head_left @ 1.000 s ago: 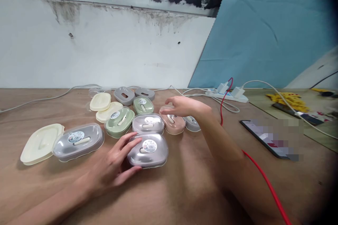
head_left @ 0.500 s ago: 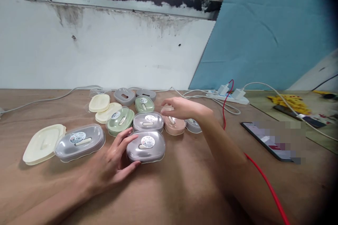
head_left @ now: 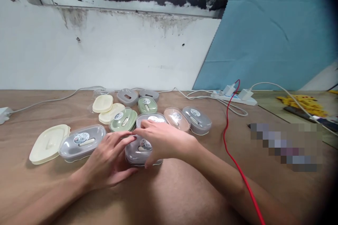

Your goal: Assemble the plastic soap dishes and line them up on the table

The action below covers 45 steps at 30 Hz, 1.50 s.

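Both hands close on a grey soap box [head_left: 141, 149] with a clear lid, at the near edge of a cluster of such boxes on a wooden table [head_left: 185, 190]. The left hand [head_left: 109, 160] cups its left end, fingers curled against the side; the right hand [head_left: 163, 140] lies over the top and right end, thumb under the near rim. The box's long axis runs left to right, spanned between the two palms (neither is nearer). Touching behind it sits another grey box [head_left: 151, 119], with a green box [head_left: 123, 119] and a larger grey box [head_left: 82, 142] just to the left. A red cable [head_left: 232, 147] trails well apart on the right.
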Motion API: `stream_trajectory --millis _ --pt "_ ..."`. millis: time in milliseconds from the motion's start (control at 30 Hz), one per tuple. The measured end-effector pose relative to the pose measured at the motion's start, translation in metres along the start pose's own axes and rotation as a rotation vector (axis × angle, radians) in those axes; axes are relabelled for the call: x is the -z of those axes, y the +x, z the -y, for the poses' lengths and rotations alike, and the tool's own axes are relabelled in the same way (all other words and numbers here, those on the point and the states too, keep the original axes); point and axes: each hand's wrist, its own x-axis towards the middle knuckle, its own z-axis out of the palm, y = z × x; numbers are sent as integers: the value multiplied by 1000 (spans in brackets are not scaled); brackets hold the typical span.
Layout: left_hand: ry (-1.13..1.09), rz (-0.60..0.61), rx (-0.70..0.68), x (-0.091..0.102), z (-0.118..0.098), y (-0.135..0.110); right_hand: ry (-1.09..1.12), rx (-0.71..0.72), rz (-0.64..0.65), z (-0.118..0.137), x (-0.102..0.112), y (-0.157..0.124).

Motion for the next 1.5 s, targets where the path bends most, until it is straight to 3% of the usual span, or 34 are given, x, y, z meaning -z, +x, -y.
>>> stream_trajectory --millis 100,233,367,433,533,633,767,933,1033,1133,1233,1300,1333,1433,1500 --pt "16 -86 46 13 1 4 -45 -4 -2 7 -5 1" --pt "95 -126 233 44 16 28 -101 -90 37 17 -6 -1" --pt "93 140 560 77 64 65 -160 -171 97 40 0 3" --pt "161 204 738 86 94 82 -215 -200 152 54 3 9" --pt "284 165 900 81 128 98 -297 -198 195 70 2 16" --pt "346 182 991 62 145 105 -313 -195 178 73 -1 17" --pt "358 248 1021 48 150 108 -218 -298 112 63 -3 14" --pt "319 183 1029 67 143 116 -193 -399 81 45 -4 18" --pt "268 78 991 81 122 120 -184 -438 66 33 -2 20" --pt "114 -8 878 81 84 115 -170 -487 51 17 1 19" --pt "-108 -142 557 66 38 96 -158 -530 26 -1 3 17" --pt "-95 -236 204 51 14 77 -148 -548 12 -12 3 14" --pt "-88 -225 38 42 5 67 -143 -550 7 -18 4 13" --pt "-159 -148 -319 16 -3 40 -138 -537 8 -35 4 10" --pt "-234 -117 -394 0 2 28 -143 -519 23 -45 4 9"
